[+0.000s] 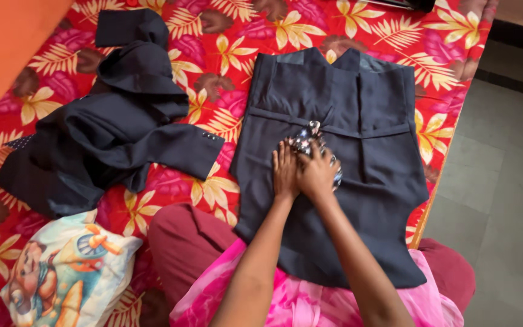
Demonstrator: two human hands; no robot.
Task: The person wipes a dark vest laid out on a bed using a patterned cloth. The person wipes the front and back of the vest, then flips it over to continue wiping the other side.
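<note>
The dark navy waistcoat (358, 121) lies spread flat, back side up, in the centre and right of the frame on a bed covered by a red floral bedsheet (237, 36), its lower edge reaching the person's lap. Both hands meet at the middle of the garment, just below its back strap. The left hand (285, 171) rests palm down, fingers stretched flat on the cloth, holding nothing. The right hand (318, 172) is curled around a shiny silvery patterned object (305, 139), whose upper end sticks out past the fingers; what it is cannot be told. A crumpled dark suit jacket (110, 133) lies in the left of the frame, apart from the waistcoat. A cartoon-printed pillow (68, 272) sits at the lower left.
</note>
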